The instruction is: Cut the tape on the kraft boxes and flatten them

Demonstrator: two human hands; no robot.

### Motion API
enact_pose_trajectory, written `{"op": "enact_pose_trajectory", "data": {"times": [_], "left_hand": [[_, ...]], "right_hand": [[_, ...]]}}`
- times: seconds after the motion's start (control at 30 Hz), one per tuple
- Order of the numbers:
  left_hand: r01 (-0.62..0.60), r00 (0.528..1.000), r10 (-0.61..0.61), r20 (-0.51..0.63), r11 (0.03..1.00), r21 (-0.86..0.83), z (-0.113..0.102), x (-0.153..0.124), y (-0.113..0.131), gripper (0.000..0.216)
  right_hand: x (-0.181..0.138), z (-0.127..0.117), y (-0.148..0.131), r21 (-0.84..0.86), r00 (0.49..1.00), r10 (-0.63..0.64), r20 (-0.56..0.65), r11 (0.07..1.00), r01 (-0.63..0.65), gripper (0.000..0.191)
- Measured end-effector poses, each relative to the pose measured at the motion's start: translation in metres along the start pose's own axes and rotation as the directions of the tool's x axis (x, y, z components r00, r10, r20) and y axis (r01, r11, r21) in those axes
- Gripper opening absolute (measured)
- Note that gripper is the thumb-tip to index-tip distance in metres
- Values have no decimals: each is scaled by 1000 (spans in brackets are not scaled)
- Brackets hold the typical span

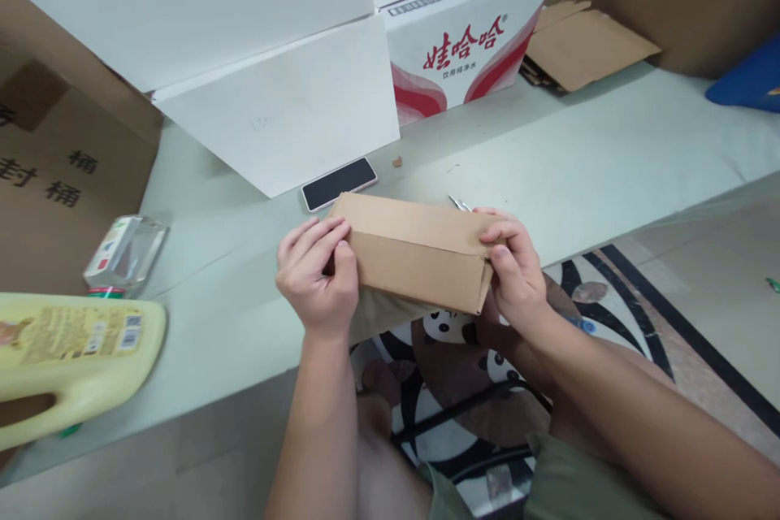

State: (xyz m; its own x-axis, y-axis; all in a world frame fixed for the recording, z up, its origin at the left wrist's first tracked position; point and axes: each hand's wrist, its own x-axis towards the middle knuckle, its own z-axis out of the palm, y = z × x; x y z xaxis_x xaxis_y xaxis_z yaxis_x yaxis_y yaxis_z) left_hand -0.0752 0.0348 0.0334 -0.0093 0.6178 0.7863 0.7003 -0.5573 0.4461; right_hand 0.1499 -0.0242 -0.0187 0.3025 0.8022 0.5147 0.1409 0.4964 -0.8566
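Observation:
A small brown cardboard box (420, 264) is held up in front of me, over the near edge of the table. My left hand (320, 272) grips its left end, fingers over the top edge and thumb on the near side. Around its right end my right hand (515, 268) is closed, with thumb and fingers at the corner where a flap edge shows. Just beyond the box lies a dark-screened phone (340, 184). A thin metal tool (460, 203), partly hidden by the box and my right hand, rests behind it.
White cartons (292, 106) and a red-and-white water carton (463, 49) line the back. Flattened cardboard (594, 45) lies at the back right. On the left are a clear bottle (131, 252) on its side, a yellow jug (85, 357) and a large brown carton (67, 154).

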Motion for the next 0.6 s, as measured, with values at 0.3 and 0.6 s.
{"op": "enact_pose_trajectory", "data": {"times": [0.3,0.6], "left_hand": [[-15,1000,15,-23,999,-30,0,0,1,23],[12,1000,-12,-14,1000,-8,-1,0,4,23]], "right_hand": [[1,0,0,10,1000,3,1,1000,-3,15],[2,-1,-2,10,1000,4,0,1000,-4,17]]}}
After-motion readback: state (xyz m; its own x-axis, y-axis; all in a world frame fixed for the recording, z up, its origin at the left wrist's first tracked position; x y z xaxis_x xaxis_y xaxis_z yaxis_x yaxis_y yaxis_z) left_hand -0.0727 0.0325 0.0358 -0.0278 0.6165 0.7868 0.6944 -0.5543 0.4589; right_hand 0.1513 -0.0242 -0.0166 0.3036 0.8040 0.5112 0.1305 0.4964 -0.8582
